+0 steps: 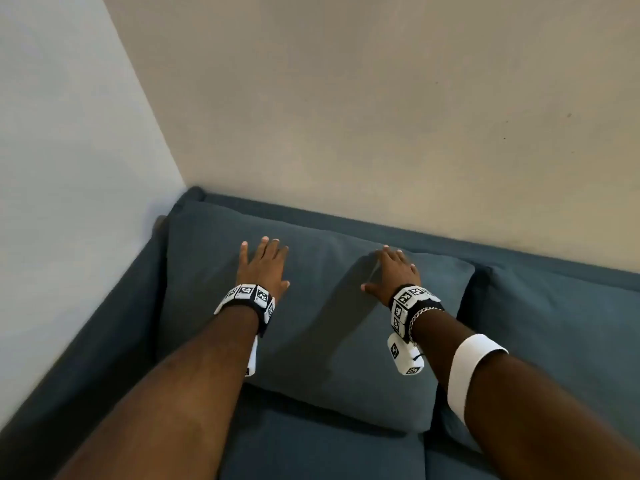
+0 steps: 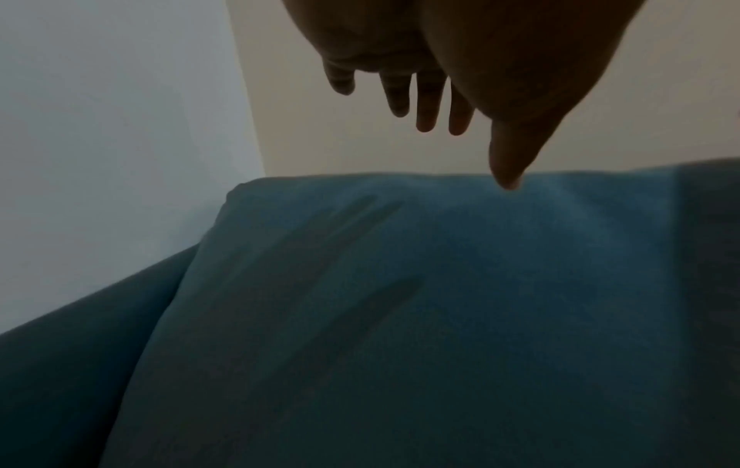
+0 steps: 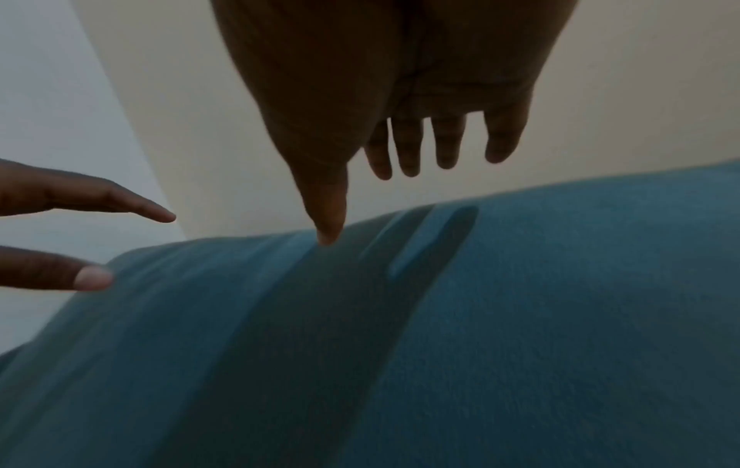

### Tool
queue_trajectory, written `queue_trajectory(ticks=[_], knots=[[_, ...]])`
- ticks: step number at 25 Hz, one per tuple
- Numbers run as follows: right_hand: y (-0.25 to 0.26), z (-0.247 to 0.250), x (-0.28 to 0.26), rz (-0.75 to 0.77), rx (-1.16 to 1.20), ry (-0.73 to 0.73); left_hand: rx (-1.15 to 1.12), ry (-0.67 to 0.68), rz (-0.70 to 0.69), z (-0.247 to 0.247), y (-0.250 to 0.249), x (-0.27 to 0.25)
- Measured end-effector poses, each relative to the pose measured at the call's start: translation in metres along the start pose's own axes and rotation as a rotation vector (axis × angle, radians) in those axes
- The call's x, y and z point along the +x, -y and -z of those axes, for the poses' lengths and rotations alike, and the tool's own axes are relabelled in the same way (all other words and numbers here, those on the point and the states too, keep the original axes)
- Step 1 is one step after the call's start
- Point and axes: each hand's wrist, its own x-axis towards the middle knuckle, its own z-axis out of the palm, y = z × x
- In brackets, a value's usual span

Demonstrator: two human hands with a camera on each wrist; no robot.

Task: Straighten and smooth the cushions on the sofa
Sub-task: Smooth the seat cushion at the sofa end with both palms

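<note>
Your hands are both over the same back cushion (image 1: 311,306), the blue one leaning against the sofa (image 1: 346,455) backrest at the corner end, and it lies straight ahead of you toward 12 o'clock. Its long axis runs across you, from about 10 o'clock to 4 o'clock, and the two hands sit side by side along that axis near the upper edge. Your left hand (image 1: 264,266) is flat with fingers straight and spread, holding nothing; your right hand (image 1: 393,271) is likewise flat and empty. The wrist views show shadows under the palms, so I cannot tell how firmly either presses. A second cushion (image 1: 561,327) lies at 3 o'clock, and your right hand is the nearer one to it.
</note>
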Motion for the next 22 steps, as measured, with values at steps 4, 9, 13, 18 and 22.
queue_trajectory(ticks=[4,9,13,18,22], knots=[[-0.016,-0.024,0.017,-0.133,-0.191,0.061,0.081,0.150,-0.047,-0.029,0.021,0.046],[-0.024,-0.047,0.019,-0.111,-0.144,0.001,-0.025,0.153,-0.085,-0.043,0.018,0.072],[-0.022,-0.060,0.004,-0.093,-0.070,-0.108,-0.187,0.029,-0.051,-0.060,0.018,0.047],[-0.015,-0.053,-0.041,-0.069,-0.058,-0.193,-0.518,-0.187,0.013,-0.062,0.032,-0.013],[-0.015,-0.060,-0.128,0.023,0.037,-0.293,-0.584,-0.283,-0.021,-0.058,0.040,-0.099]])
